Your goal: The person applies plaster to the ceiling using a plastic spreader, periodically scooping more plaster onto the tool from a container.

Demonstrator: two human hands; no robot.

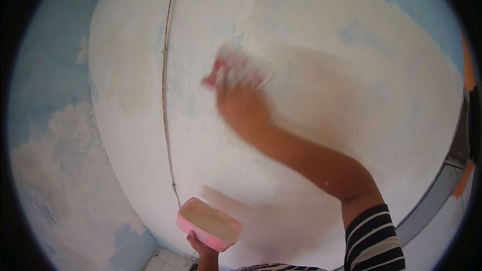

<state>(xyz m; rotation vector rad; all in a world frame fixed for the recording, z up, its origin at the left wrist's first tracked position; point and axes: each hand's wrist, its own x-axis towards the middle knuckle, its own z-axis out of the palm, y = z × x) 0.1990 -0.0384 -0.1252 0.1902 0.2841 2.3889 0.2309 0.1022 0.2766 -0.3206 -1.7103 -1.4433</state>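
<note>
My right hand (246,101) is raised against the wall (316,155), its fingers closed on a red flat spreader (236,69) smeared with white. Motion blurs both the spreader and the fingers, so its exact shape is unclear. Low down, my left hand (201,247) grips a pink rectangular tub (208,240) from below, with its thumb on the near side. Inside the tub lies a smooth pale cream paste (211,221). Uneven white coating covers most of the wall, and blue paint shows through in patches.
A thin cable (165,70) runs down the wall left of my right hand. The adjoining left wall (50,80) is blue with whitish patches. Pale floor tiles (165,261) show at the bottom. A grey ledge or frame (427,203) stands at the right edge.
</note>
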